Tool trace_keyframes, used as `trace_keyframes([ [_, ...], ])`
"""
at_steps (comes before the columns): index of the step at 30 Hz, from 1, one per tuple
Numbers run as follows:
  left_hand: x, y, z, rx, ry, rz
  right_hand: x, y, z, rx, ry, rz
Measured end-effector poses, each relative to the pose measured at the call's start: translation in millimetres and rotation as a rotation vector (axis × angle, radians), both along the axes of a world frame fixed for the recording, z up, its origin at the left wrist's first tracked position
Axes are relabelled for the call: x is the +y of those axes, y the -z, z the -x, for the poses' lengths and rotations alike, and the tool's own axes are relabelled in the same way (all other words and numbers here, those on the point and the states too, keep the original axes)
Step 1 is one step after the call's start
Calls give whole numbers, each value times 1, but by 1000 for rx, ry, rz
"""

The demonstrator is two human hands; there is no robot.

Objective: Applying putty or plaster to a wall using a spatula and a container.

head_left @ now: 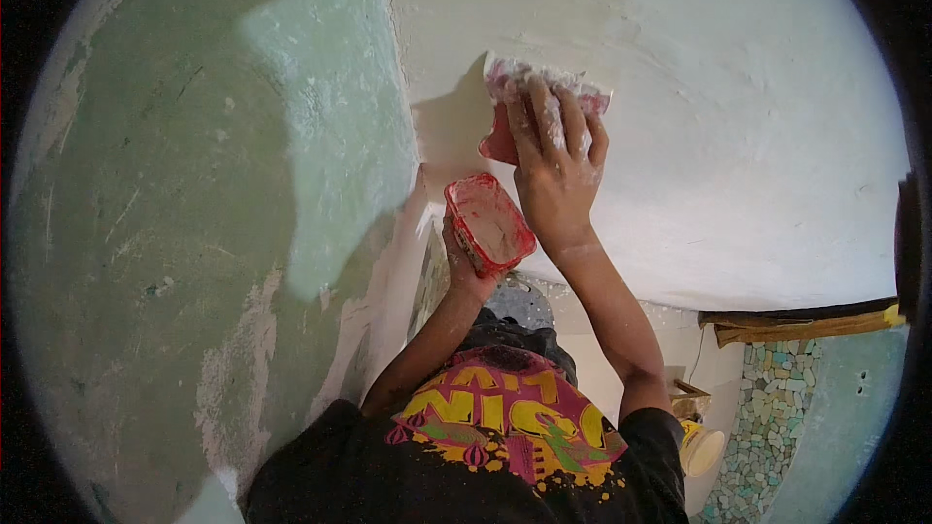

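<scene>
In my left hand (470,267) is a small red rectangular tub (466,252), held from below and behind. Pale pinkish putty (485,221) lies inside it and smears its rim. Up and to the right, my right hand (558,170) grips a thin reddish putty spreader (499,139), fingers laid over its face. White putty coats the spreader's wide upper edge and my fingers. That edge is at the pale wall (699,126); whether its full length touches, I cannot tell.
A green, patchily plastered wall (223,126) meets the pale wall at a corner left of my hands. Below my hands is a grey round-ended surface (520,303). Lower right are a wooden beam (806,324), a yellow bucket (701,451) and a stone-mosaic strip (767,427).
</scene>
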State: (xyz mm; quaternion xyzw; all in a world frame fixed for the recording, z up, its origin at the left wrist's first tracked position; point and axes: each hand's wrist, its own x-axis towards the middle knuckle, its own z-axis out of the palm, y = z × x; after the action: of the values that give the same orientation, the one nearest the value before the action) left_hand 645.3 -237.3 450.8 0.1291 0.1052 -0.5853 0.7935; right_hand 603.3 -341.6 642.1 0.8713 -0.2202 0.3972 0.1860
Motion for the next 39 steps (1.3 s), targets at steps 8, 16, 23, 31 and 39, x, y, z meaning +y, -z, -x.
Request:
trace_keyframes([
  [8, -1, 17, 1, 43, -25, 68, 16, -24, 7, -62, -75, -94],
  [16, -2, 7, 2, 35, -9, 60, 10, -9, 15, 82, 11, -135],
  [23, -1, 4, 5, 31, -28, 41, 3, -43, 28, -168, 19, -137],
  [31, -2, 2, 7, 51, -4, 60, 13, -7, 32, -59, 9, -246],
  [39, -6, 3, 10, 39, -64, 5, -9, 19, 36, -40, 62, -158],
])
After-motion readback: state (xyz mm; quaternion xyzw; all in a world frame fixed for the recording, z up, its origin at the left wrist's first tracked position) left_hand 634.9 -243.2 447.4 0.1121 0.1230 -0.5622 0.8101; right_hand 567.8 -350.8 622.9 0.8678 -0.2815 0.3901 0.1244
